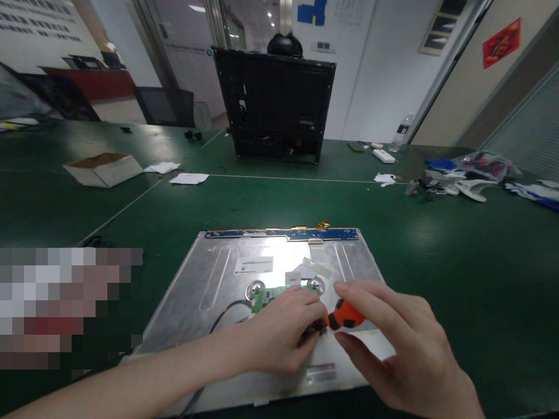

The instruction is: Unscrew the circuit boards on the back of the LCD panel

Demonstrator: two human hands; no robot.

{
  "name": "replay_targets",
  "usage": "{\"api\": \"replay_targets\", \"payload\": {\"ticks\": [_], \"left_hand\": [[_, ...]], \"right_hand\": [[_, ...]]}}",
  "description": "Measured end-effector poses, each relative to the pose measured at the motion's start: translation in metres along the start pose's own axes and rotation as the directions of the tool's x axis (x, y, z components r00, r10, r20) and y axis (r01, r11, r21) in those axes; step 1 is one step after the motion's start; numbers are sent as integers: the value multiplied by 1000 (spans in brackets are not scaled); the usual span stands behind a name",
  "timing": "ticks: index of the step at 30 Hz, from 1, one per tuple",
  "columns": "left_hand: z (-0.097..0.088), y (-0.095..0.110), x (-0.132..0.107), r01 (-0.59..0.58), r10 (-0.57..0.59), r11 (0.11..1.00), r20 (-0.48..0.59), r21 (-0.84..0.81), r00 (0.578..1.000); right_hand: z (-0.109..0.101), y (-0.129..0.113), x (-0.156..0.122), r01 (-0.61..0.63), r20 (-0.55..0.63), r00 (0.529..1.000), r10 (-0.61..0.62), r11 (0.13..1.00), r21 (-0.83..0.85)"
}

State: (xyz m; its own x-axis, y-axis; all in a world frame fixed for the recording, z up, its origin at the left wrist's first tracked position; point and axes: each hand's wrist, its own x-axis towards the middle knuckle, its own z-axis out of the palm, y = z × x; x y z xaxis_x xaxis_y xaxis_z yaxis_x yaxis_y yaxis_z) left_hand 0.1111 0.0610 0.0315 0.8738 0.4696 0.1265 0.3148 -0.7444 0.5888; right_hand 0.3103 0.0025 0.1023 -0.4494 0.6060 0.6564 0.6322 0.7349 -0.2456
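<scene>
A silver metal display panel [218, 279] lies back side up on the green table, near the front edge. A small green circuit board [264, 295] sits on its middle, with a black cable [225, 314] running off to the left. My left hand [279, 337] rests on the board, fingers curled and pinched at its right end. My right hand [393, 343] grips an orange-and-black screwdriver handle [345, 317], its tip hidden by my left fingers. A blue strip board [282, 234] runs along the panel's far edge.
A black monitor back cover [275, 105] stands upright at the table's far middle. A cardboard box [102, 169] and white papers [188, 178] lie at the left. Loose parts, bags and a water bottle [400, 134] sit at the far right. A blurred patch covers the left.
</scene>
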Motion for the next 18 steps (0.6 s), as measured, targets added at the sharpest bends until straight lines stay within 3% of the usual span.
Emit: {"api": "replay_targets", "payload": {"ticks": [18], "left_hand": [[-1,2,-2,-9,9,1000,-9,18,1000]], "right_hand": [[3,4,-3,8,0,1000,-8,1000,-19]]}}
